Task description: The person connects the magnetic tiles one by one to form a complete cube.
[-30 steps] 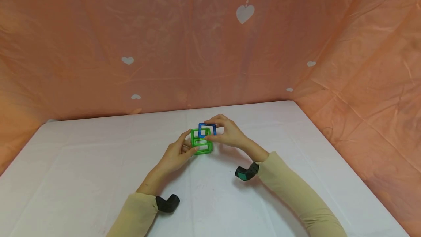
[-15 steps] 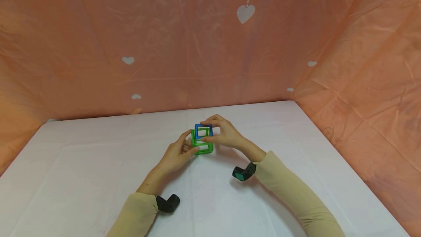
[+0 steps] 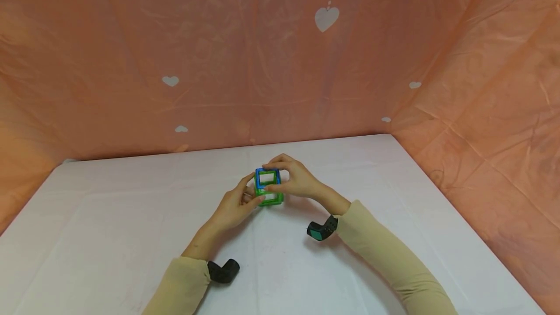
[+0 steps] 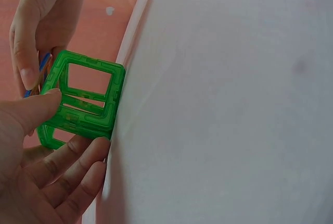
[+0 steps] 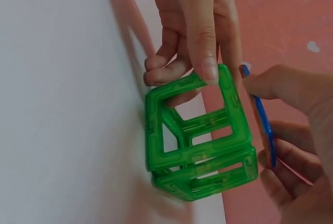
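Observation:
A green cube (image 5: 197, 154) built of square magnetic tile frames stands on the white table. My left hand (image 3: 234, 205) grips it from the left, thumb on the near face and fingers behind, as the left wrist view shows. Between thumb and fingers my right hand (image 3: 299, 178) pinches a blue square magnetic tile (image 5: 265, 125) by its edges. That tile lies over the cube's top, roughly parallel to it. From the right wrist, a narrow gap shows between the blue tile and the green top edge. Its underside looks orange-brown there.
A white cloth covers the table (image 3: 109, 218), whose far edge meets an orange curtain (image 3: 249, 62) with white hearts. Another orange sheet (image 3: 494, 111) hangs along the right side. Black wrist devices (image 3: 224, 271) sit at both sleeve cuffs.
My right hand has moved left and slightly down with the blue tile, bringing it over the top of the green cube. The left hand and the cube have stayed nearly still.

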`<state>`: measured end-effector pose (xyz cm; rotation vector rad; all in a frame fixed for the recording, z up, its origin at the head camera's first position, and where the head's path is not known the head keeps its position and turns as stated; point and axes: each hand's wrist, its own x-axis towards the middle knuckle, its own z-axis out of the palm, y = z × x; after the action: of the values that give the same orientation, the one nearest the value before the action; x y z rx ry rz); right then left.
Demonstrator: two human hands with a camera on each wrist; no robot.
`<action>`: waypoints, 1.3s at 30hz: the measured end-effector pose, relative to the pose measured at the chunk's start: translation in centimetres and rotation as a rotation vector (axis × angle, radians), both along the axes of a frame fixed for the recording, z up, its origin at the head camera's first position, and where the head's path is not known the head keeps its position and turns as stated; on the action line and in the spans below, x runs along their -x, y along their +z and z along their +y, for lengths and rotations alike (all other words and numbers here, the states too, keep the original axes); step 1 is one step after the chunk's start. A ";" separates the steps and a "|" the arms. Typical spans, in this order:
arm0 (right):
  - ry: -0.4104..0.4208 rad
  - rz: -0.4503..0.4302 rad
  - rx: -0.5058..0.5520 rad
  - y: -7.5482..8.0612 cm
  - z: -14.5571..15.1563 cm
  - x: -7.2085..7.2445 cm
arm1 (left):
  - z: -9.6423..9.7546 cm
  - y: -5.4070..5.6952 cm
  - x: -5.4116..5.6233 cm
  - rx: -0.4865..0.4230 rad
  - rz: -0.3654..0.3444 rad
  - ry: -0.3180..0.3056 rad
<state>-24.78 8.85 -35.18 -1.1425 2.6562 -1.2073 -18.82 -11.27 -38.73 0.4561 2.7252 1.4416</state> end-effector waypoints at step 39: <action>0.009 0.030 0.118 -2.1 2.5 -0.6 | 0.3 0.1 0.0 0.042 -0.010 0.025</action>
<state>-24.19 11.31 -37.31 -1.1956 2.6294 -1.3724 -18.80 -11.00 -38.63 0.4130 2.7571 1.3854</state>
